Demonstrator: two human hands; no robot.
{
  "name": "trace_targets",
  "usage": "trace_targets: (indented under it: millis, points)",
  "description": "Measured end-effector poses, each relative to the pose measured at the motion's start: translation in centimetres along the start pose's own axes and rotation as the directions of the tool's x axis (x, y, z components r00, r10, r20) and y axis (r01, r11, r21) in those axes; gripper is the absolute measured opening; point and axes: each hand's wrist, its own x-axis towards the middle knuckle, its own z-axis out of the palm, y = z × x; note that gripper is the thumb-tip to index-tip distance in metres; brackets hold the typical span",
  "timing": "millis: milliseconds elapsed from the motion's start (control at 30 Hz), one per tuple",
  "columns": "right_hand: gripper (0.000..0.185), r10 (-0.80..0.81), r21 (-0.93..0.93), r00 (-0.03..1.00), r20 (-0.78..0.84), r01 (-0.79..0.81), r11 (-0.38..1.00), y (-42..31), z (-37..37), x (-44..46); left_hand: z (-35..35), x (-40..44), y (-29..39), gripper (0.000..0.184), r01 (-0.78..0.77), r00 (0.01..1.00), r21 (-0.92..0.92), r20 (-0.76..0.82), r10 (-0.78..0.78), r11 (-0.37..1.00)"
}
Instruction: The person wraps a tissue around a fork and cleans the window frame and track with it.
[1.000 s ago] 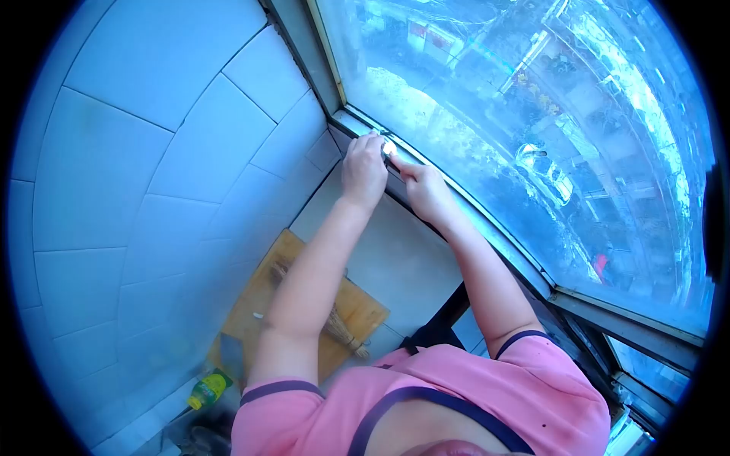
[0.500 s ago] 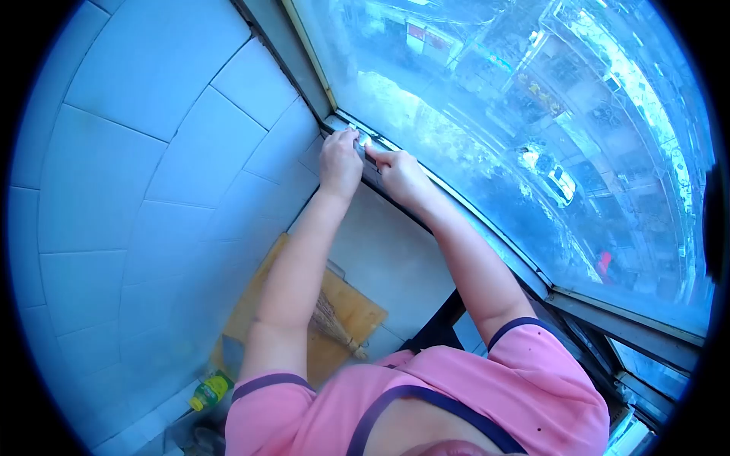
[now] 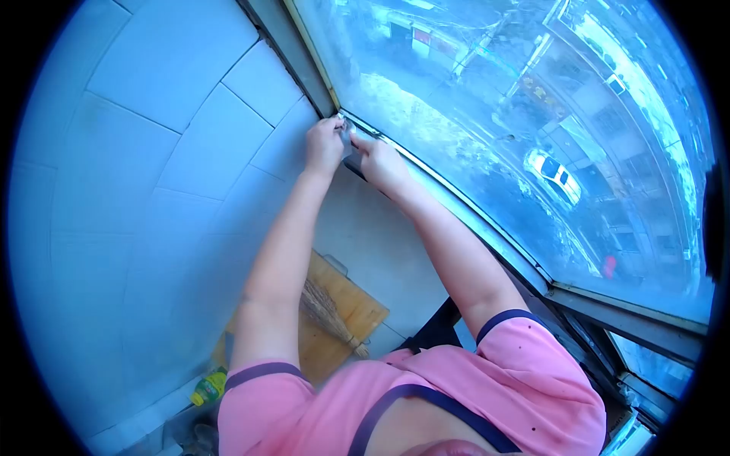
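Observation:
At the corner where the tiled wall meets the window frame [image 3: 449, 201], my left hand [image 3: 325, 144] is closed around a small greyish, shiny piece [image 3: 347, 140] that I cannot identify. Just to its right, my right hand [image 3: 380, 159] has its fingers pressed together against the same piece, over the window sill. Its fingertips nearly meet those of my left hand. The fingers partly hide the piece. Beyond the frame is the window glass [image 3: 456, 144], close to both hands.
White wall tiles [image 3: 175, 137] rise on the left. Below my arms lie a wooden board [image 3: 369, 308] and a straw brush [image 3: 327, 311] on it. A yellow-green bottle [image 3: 208, 387] stands at the lower left. A dark frame bar [image 3: 623, 304] runs at the right.
Both hands have moved left and slightly up along the window frame, into the corner, with the small piece between them. More of the wooden board shows beside my left arm.

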Motion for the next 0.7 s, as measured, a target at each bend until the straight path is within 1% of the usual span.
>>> trace_targets:
  millis: [33,67,100,133,167,200,233,267,300,367,400,433,467,500,533,567,600,633,667,700]
  points:
    - [0.046,-0.08,-0.13,0.996,-0.035,0.075,0.989,-0.2,0.0,-1.0,-0.9,-0.4,1.4,0.018,-0.012,1.0,0.004,-0.008,0.012,1.0]
    - [0.059,-0.133,-0.224,0.991,-0.011,0.127,0.966,-0.3,-0.1,-2.5,-2.0,-1.7,2.8,0.015,0.04,0.991,-0.13,-0.12,-0.055,0.991]
    - [0.059,-0.147,-0.21,0.989,-0.011,0.141,0.967,-0.9,-0.5,-4.5,-3.5,-3.4,3.8,0.012,0.081,0.966,-0.262,-0.216,-0.14,0.962]
    - [0.062,-0.215,-0.253,0.976,-0.016,0.204,0.946,-1.6,-1.1,-6.6,-4.4,-5.2,3.4,0.022,-0.035,0.959,-0.242,-0.283,-0.036,0.97]
    - [0.066,-0.287,-0.295,0.958,-0.014,0.271,0.916,-1.9,-1.5,-8.3,-5.5,-6.8,4.1,0.022,-0.029,0.954,-0.22,-0.296,-0.039,0.975]
    - [0.068,-0.407,-0.3,0.912,-0.041,0.377,0.876,-1.9,-1.4,-10.0,-6.7,-8.7,5.5,0.029,0.017,0.928,-0.518,-0.309,-0.206,0.855]
    - [0.069,-0.518,-0.305,0.853,-0.064,0.477,0.824,-2.0,-1.4,-11.6,-8.0,-10.3,6.8,0.037,0.033,0.887,-0.765,-0.274,-0.371,0.643]
    - [0.063,-0.565,-0.349,0.824,-0.042,0.518,0.781,-2.4,-1.7,-13.1,-9.6,-11.7,7.9,0.052,0.15,0.852,-0.787,-0.204,-0.482,0.599]
    - [0.058,-0.6,-0.332,0.795,-0.093,0.543,0.771,-3.7,-1.9,-14.4,-10.7,-13.3,8.5,0.052,0.17,0.835,-0.781,-0.211,-0.509,0.602]
    - [0.043,-0.648,-0.277,0.759,-0.061,0.611,0.742,-4.8,-2.0,-16.6,-12.6,-14.9,9.0,0.057,0.101,0.86,-0.91,-0.123,-0.495,0.402]
    - [0.043,-0.653,-0.266,0.756,-0.05,0.62,0.739,-5.5,-1.6,-17.8,-13.7,-15.9,9.3,0.061,0.086,0.873,-0.967,-0.042,-0.486,0.238]
    - [0.033,-0.646,-0.181,0.756,-0.1,0.625,0.759,-6.0,-1.4,-18.7,-14.6,-16.8,9.2,0.061,0.084,0.868,-0.966,-0.048,-0.494,0.243]
    - [0.023,-0.639,-0.101,0.756,-0.145,0.631,0.769,-6.3,-1.0,-19.9,-15.0,-18.3,9.1,0.059,0.074,0.886,-0.996,0.044,-0.462,0.046]
    - [0.023,-0.641,-0.095,0.755,-0.136,0.634,0.767,-7.0,-0.7,-21.0,-15.7,-19.6,9.3,0.057,0.075,0.902,-0.986,0.131,-0.41,-0.15]
    - [0.019,-0.505,0.096,0.849,-0.154,0.522,0.848,-8.0,-0.1,-22.1,-16.5,-20.8,9.8,0.043,0.091,0.907,-0.959,0.191,-0.375,-0.269]
    - [0.016,-0.353,0.284,0.926,-0.136,0.377,0.881,-9.1,0.6,-23.4,-17.2,-22.1,10.0,0.043,0.091,0.902,-0.958,0.194,-0.386,-0.271]
    - [0.014,-0.259,0.335,0.959,-0.114,0.283,0.899,-10.1,1.2,-24.3,-17.6,-23.2,10.2,0.037,0.106,0.929,-0.88,0.253,-0.269,-0.464]
    - [0.014,-0.259,0.334,0.961,-0.1,0.278,0.901,-10.6,1.8,-25.1,-18.0,-24.3,10.6,0.032,0.131,0.949,-0.762,0.281,-0.141,-0.634]
    - [0.013,-0.226,0.353,0.971,-0.083,0.24,0.904,-11.2,2.3,-25.8,-18.5,-25.4,11.3,0.029,0.128,0.922,-0.678,0.349,-0.164,-0.724]
    - [0.013,-0.192,0.374,0.979,-0.073,0.206,0.904,-11.9,2.8,-26.2,-19.1,-26.3,11.6,0.029,0.126,0.922,-0.679,0.349,-0.167,-0.723]
